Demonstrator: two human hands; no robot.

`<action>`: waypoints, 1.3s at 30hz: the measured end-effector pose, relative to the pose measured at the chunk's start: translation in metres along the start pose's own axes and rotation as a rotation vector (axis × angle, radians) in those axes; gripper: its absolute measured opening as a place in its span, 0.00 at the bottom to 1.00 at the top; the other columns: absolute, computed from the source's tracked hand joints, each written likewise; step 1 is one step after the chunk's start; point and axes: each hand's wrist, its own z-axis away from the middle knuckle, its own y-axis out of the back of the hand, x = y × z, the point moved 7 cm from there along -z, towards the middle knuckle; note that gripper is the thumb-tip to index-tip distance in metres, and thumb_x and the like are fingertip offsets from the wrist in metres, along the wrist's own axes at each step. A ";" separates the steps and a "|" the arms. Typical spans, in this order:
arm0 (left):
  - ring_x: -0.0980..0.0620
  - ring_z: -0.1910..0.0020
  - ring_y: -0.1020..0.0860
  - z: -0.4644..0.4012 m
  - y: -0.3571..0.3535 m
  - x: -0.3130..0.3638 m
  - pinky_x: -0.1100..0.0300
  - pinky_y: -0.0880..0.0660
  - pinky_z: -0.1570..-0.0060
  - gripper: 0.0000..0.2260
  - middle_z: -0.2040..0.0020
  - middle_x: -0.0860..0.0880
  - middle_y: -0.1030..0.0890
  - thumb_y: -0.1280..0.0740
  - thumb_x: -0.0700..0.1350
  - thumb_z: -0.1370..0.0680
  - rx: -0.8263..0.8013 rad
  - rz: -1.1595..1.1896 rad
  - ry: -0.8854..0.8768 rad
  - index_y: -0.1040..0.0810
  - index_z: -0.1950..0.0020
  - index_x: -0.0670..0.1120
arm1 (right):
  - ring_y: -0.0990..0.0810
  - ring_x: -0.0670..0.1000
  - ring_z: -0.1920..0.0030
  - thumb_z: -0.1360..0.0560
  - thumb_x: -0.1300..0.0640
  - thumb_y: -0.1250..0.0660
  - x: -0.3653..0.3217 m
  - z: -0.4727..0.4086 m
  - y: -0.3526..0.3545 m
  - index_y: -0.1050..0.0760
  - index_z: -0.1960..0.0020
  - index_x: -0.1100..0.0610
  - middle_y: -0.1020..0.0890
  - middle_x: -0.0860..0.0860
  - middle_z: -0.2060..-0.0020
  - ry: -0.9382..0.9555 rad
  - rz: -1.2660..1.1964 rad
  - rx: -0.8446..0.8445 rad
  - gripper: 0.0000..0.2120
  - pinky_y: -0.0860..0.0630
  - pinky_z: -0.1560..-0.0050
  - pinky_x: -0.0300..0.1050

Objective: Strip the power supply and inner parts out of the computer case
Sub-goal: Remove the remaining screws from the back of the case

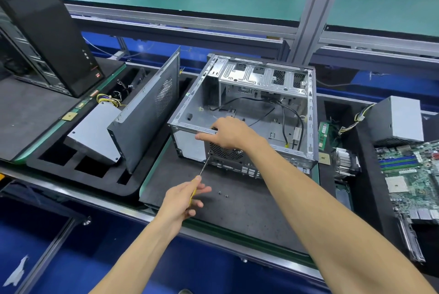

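Bare steel on its side, the computer case [244,108] lies open on the dark mat of the bench [249,210], nearly gutted: only a few black cables [285,113] trail across its floor, with the drive cage [261,75] at the far end. The left hand [183,198] has its grip curled round a yellow-handled screwdriver [202,172], tip set at a screw beside the rear fan grille [225,151]; the right hand [228,133] grips the case's near top edge, fingers hooked over it. Trouble I'd watch for: the tip slipping out of the screw head and skating toward those steadying fingers, or the freed screw rolling off, since two loose screws [222,194] already lie unguarded on the mat. The fan could also drop inside and tug its lead. Off to the right sit a grey power supply [399,118], a motherboard [413,175], a heatsink [344,162] and a memory stick [323,134]. The foam tray [71,165] at left holds another power supply [95,132] and a leaning side panel [147,108]
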 end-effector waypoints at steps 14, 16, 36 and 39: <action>0.55 0.76 0.36 -0.002 0.004 0.007 0.64 0.44 0.81 0.12 0.64 0.47 0.23 0.27 0.47 0.23 0.077 0.016 -0.115 0.27 0.52 0.42 | 0.35 0.50 0.73 0.25 0.26 0.42 0.000 0.000 -0.001 0.38 0.69 0.57 0.33 0.50 0.75 0.002 0.003 0.003 0.34 0.40 0.71 0.47; 0.55 0.76 0.34 -0.001 0.006 0.007 0.64 0.42 0.80 0.11 0.64 0.48 0.17 0.28 0.49 0.21 0.072 0.034 -0.103 0.24 0.53 0.42 | 0.34 0.51 0.72 0.25 0.26 0.42 0.001 -0.001 -0.001 0.37 0.69 0.56 0.32 0.50 0.75 -0.003 0.001 0.000 0.34 0.38 0.70 0.47; 0.58 0.78 0.42 0.010 -0.024 -0.002 0.66 0.47 0.86 0.12 0.69 0.51 0.36 0.29 0.51 0.22 -0.295 0.459 0.277 0.24 0.57 0.44 | 0.33 0.51 0.72 0.25 0.25 0.43 0.001 -0.002 -0.002 0.37 0.68 0.57 0.31 0.51 0.74 -0.008 0.016 -0.012 0.34 0.37 0.70 0.47; 0.57 0.76 0.41 0.004 -0.011 0.004 0.66 0.46 0.83 0.10 0.66 0.48 0.31 0.26 0.45 0.23 -0.097 0.217 0.074 0.26 0.55 0.44 | 0.32 0.52 0.73 0.25 0.26 0.43 0.001 -0.002 -0.002 0.37 0.68 0.56 0.32 0.51 0.75 -0.014 0.014 -0.022 0.34 0.35 0.70 0.47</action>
